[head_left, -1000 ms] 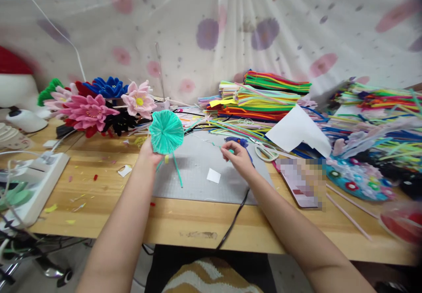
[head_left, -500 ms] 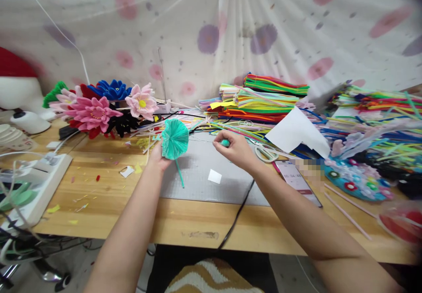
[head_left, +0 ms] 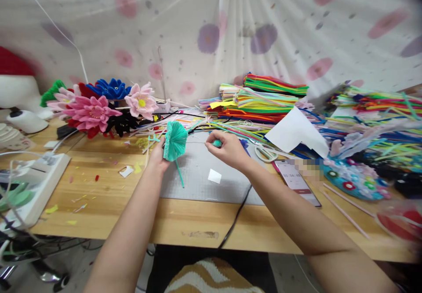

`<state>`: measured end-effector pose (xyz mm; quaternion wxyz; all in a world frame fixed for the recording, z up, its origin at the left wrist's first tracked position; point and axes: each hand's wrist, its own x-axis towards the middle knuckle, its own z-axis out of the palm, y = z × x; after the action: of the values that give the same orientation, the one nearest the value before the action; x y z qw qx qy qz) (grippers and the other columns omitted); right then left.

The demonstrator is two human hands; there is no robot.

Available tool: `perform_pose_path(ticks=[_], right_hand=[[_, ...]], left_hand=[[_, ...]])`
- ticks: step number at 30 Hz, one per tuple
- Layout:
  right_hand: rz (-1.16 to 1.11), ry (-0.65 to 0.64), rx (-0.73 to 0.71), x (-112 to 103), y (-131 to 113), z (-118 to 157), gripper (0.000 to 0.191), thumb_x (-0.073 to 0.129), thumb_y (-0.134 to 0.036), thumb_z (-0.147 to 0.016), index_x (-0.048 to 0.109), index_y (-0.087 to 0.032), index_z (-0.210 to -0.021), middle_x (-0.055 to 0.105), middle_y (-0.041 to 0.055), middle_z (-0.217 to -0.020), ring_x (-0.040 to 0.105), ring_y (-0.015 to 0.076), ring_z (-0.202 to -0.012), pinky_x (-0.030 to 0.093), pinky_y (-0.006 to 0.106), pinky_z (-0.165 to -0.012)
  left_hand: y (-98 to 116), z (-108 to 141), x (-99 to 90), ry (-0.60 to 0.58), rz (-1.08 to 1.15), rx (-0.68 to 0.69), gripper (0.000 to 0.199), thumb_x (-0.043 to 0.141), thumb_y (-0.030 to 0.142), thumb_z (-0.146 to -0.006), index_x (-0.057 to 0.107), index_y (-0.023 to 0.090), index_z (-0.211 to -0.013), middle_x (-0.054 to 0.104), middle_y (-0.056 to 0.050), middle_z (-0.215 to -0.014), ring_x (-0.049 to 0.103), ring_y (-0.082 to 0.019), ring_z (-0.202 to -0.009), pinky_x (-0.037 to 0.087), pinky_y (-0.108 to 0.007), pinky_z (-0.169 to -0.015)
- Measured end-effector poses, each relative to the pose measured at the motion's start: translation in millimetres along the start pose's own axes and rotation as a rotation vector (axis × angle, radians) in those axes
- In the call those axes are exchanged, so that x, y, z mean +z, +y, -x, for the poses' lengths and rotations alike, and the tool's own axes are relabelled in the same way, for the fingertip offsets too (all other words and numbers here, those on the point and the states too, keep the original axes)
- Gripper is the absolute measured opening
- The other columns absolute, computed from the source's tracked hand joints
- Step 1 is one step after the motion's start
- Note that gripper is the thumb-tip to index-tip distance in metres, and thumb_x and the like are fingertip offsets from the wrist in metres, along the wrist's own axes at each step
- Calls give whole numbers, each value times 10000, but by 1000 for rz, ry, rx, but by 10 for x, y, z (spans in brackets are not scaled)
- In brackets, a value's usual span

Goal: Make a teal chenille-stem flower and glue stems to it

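Observation:
A teal pleated fan of fuzzy stems (head_left: 176, 141) is held upright by my left hand (head_left: 158, 157), its fingers mostly hidden behind it. One teal stem hangs from the fan over the grey mat (head_left: 194, 183). To the right, my right hand (head_left: 226, 147) is closed round a small teal roll (head_left: 216, 143). A thin thread or wire (head_left: 197, 142) runs between the fan and my right fingertips. On the mat below lies a small white square (head_left: 214, 176).
Fuzzy flowers (head_left: 95, 110) stand at the back left, beyond a power strip (head_left: 49, 183). Bundled coloured stems (head_left: 263, 97) fill the back. Scissors (head_left: 265, 153), a phone (head_left: 296, 182) and white paper (head_left: 296, 132) lie on the right; a black cable (head_left: 238, 216) crosses the front edge.
My right hand has moved left, closer to the fan. The fan has turned slightly, and a dark blue piece now shows beyond my right hand.

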<state>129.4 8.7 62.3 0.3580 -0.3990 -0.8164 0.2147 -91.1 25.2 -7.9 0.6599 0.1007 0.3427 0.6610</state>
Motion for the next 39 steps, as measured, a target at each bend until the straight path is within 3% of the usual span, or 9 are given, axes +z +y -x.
perform_pose_path(ticks=[9,16,20,22,26,28,32,39], right_hand=[[98,21,-9,47,-27,-27,69,513,-212,-721,561,-179,-684,604,-7,-675,506,103,-605,328,217,-587],[174,-47,7,217,-85,2,88,500,-220,-743,577,-191,-713,617,-3,-700,524,114,-643,331,218,-602],[178,-31,47,373,-50,-21,102,482,-231,-763,579,-204,-752,642,-5,-747,552,122,-679,349,221,-624],[185,-20,65,461,-32,-49,112,473,-246,-773,580,-212,-777,655,-4,-785,569,131,-712,357,227,-634],[218,-34,130,621,-36,-125,137,468,-269,-779,582,-218,-834,668,22,-846,590,165,-758,370,247,-623],[228,-38,170,664,-49,-152,148,467,-271,-780,581,-216,-854,670,37,-864,596,178,-769,374,256,-614],[155,-67,188,643,-68,-144,166,523,-312,-754,566,-212,-880,671,20,-838,602,170,-741,380,253,-604],[8,-64,54,545,-80,-99,167,535,-258,-761,552,-196,-916,640,-8,-774,573,113,-705,396,219,-645]], left_hand=[[-10,57,64,109,-103,28,231,443,260,-854,596,159,-995,680,-47,-859,638,-157,-835,505,-309,-806],[-149,69,92,173,-171,244,136,498,164,-821,613,190,-888,658,30,-652,609,-80,-582,490,-185,-636],[-199,107,142,208,-167,194,161,497,159,-809,589,145,-678,612,11,-526,570,-96,-475,472,-200,-546],[-216,154,200,164,-173,142,201,484,150,-806,583,129,-632,627,-12,-552,583,-106,-490,484,-220,-566],[-277,272,336,-1,-187,24,146,495,115,-775,631,112,-722,671,-31,-649,638,-131,-640,502,-238,-688],[-306,297,368,-21,-194,17,157,486,112,-777,642,111,-788,688,-37,-709,649,-145,-739,496,-249,-757],[-281,250,325,14,-170,-6,180,461,120,-790,638,120,-824,683,-38,-706,651,-147,-753,495,-261,-784],[-153,207,277,-35,-107,-105,250,388,140,-811,635,115,-844,680,-63,-724,650,-182,-792,503,-325,-813]])
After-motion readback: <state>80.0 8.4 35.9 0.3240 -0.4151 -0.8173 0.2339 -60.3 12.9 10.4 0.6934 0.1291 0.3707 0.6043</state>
